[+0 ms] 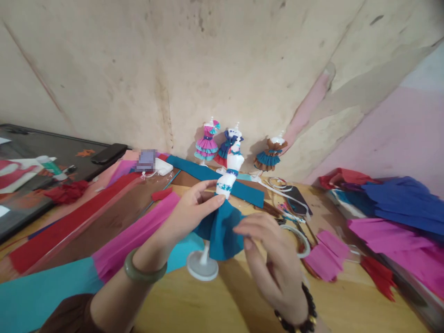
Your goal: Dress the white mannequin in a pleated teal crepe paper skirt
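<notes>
My left hand (pixel 194 206) is closed round the waist of a small white mannequin (pixel 236 162) on a round base (pixel 203 266). Its thumb presses the top of a teal crepe paper skirt (pixel 225 231) against the figure. The mannequin leans slightly to the right and wears teal-and-white bands at the chest and hips. My right hand (pixel 272 259) is beside the skirt's right edge, fingers curved and thumb apart from them. Its fingertips seem to touch the paper; some fingers are hidden behind the hand.
Several dressed mannequins, one in pink and blue (pixel 207 143) and one in brown (pixel 270 155), stand by the wall. Crepe strips (pixel 138 231) lie leftward, near a glue stick (pixel 52 166) and black phone (pixel 109 153). A tape roll (pixel 305 245) and folded blue crepe paper (pixel 405 203) lie rightward.
</notes>
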Tool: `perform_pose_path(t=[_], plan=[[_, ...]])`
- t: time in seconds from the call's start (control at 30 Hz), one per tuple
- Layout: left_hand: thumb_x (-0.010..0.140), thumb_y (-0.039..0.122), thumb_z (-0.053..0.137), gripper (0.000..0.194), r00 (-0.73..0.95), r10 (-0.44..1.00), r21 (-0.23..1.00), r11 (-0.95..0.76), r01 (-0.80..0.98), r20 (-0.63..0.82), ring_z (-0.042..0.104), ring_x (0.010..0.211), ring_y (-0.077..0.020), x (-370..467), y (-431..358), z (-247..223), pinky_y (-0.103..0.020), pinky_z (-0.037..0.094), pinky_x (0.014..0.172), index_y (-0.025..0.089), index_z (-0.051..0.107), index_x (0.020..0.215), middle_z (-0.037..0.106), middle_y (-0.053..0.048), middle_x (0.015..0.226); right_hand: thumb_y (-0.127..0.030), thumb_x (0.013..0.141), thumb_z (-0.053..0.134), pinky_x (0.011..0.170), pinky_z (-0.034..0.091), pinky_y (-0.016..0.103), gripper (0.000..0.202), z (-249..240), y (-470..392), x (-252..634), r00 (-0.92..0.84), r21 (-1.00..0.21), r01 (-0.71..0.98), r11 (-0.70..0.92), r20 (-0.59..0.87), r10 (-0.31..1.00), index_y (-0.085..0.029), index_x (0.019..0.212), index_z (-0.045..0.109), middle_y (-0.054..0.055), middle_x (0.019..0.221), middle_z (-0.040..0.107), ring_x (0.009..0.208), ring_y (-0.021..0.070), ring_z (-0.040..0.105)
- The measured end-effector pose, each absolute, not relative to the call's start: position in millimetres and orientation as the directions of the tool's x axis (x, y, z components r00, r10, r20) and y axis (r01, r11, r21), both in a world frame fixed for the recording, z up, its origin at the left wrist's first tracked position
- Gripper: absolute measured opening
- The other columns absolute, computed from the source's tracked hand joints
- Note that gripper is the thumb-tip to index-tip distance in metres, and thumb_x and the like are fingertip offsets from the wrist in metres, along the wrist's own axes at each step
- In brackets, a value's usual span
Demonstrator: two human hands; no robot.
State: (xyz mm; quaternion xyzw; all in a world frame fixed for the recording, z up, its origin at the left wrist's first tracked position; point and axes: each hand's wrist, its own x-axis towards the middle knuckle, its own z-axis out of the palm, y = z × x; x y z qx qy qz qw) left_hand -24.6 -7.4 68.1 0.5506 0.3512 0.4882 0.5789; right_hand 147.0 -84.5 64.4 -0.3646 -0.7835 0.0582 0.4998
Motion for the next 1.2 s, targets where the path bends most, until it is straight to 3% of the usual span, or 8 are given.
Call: perform_pose_path(t=[0.13, 0.2, 0.37, 0.53, 0.73, 0.9, 1.1, 1.2], plan=[[0.075, 0.036, 0.076, 0.054, 0.374, 0.916, 0.988, -0.117, -0.100, 0.147, 0.068, 0.093, -0.0252, -29.0, -10.7, 69.0, -0.033, 0.050, 0.077, 0.018, 0.061, 0.123, 0.075, -0.010, 0.100, -0.027, 0.091, 0.058, 0.094, 0.048, 0.043, 0.020, 60.7, -72.6, 155.9, -0.058, -0.734, 0.465, 0.496, 0.533, 0.844, -0.023, 0.110, 0.057, 0.009, 0.112, 0.067, 0.109, 0.0242, 0.062], [0.076, 0.034, 0.076, 0.055, 0.417, 0.894, 0.986, -0.144, -0.080, 0.165, 0.067, 0.101, -0.0266, -30.6, -11.8, 69.1, -0.034, 0.051, 0.082, 0.019, 0.060, 0.126, 0.074, -0.011, 0.110, -0.035, 0.089, 0.061, 0.093, 0.049, 0.042, 0.022, 57.8, -66.7, 157.0, -0.045, -0.835, 0.382, 0.396, 0.412, 0.910, -0.023, 0.106, 0.057, 0.008, 0.108, 0.068, 0.104, 0.0233, 0.063], [0.078, 0.031, 0.074, 0.055, 0.475, 0.846, 0.967, -0.249, -0.046, 0.241, 0.064, 0.111, -0.0280, -34.2, -13.2, 69.6, -0.037, 0.050, 0.092, 0.022, 0.058, 0.129, 0.069, -0.011, 0.123, -0.039, 0.083, 0.066, 0.084, 0.052, 0.035, 0.024, 56.6, -61.3, 156.0, -0.143, -0.941, 0.211, 0.265, 0.238, 0.961, -0.021, 0.095, 0.056, 0.005, 0.095, 0.066, 0.092, 0.0195, 0.063], [0.080, 0.031, 0.071, 0.053, 0.520, 0.806, 0.916, -0.387, 0.102, 0.283, 0.064, 0.110, -0.0282, -35.2, -13.5, 72.7, -0.039, 0.048, 0.096, 0.022, 0.058, 0.131, 0.068, -0.011, 0.125, -0.037, 0.082, 0.067, 0.069, 0.051, 0.028, 0.019, 61.4, -64.1, 156.0, -0.233, -0.966, 0.152, 0.207, 0.168, 0.958, -0.020, 0.085, 0.058, 0.000, 0.076, 0.061, 0.072, 0.0148, 0.060], [0.083, 0.033, 0.068, 0.055, 0.583, 0.763, 0.875, -0.451, 0.174, 0.278, 0.064, 0.107, -0.0268, -35.1, -11.3, 70.9, -0.039, 0.048, 0.094, 0.022, 0.053, 0.135, 0.069, -0.010, 0.118, -0.033, 0.080, 0.068, 0.082, 0.049, 0.031, 0.015, 63.7, -65.4, 158.4, -0.158, -0.933, 0.236, 0.271, 0.238, 0.958, -0.019, 0.084, 0.064, 0.004, 0.088, 0.069, 0.086, 0.0187, 0.064], [0.079, 0.038, 0.073, 0.062, 0.556, 0.792, 0.936, -0.346, 0.067, 0.253, 0.061, 0.111, -0.0280, -34.1, -7.7, 59.6, -0.041, 0.047, 0.095, 0.021, 0.049, 0.132, 0.066, -0.013, 0.122, -0.034, 0.078, 0.069, 0.073, 0.051, 0.029, 0.014, 65.4, -65.6, 159.8, -0.112, -0.932, 0.261, 0.253, 0.231, 0.966, -0.020, 0.078, 0.065, 0.001, 0.077, 0.070, 0.074, 0.0174, 0.064], [0.072, 0.033, 0.080, 0.064, 0.557, 0.800, 0.971, -0.230, -0.059, 0.223, 0.065, 0.103, -0.0260, -34.2, -7.6, 62.8, -0.034, 0.050, 0.084, 0.023, 0.049, 0.127, 0.071, -0.008, 0.101, -0.036, 0.071, 0.075, 0.064, 0.050, 0.029, 0.020, 70.0, -71.4, 155.2, 0.002, -0.946, 0.272, 0.178, 0.185, 0.983, -0.020, 0.069, 0.063, 0.000, 0.068, 0.066, 0.065, 0.0163, 0.061], [0.071, 0.028, 0.081, 0.055, 0.586, 0.767, 0.961, -0.265, -0.081, 0.261, 0.064, 0.108, -0.0268, -35.1, -7.4, 66.7, -0.033, 0.050, 0.087, 0.022, 0.055, 0.119, 0.070, -0.011, 0.110, -0.028, 0.071, 0.074, 0.065, 0.049, 0.026, 0.016, 73.0, -73.6, 153.7, -0.053, -0.954, 0.204, 0.221, 0.215, 0.975, -0.021, 0.072, 0.060, -0.002, 0.069, 0.063, 0.067, 0.0145, 0.060]])
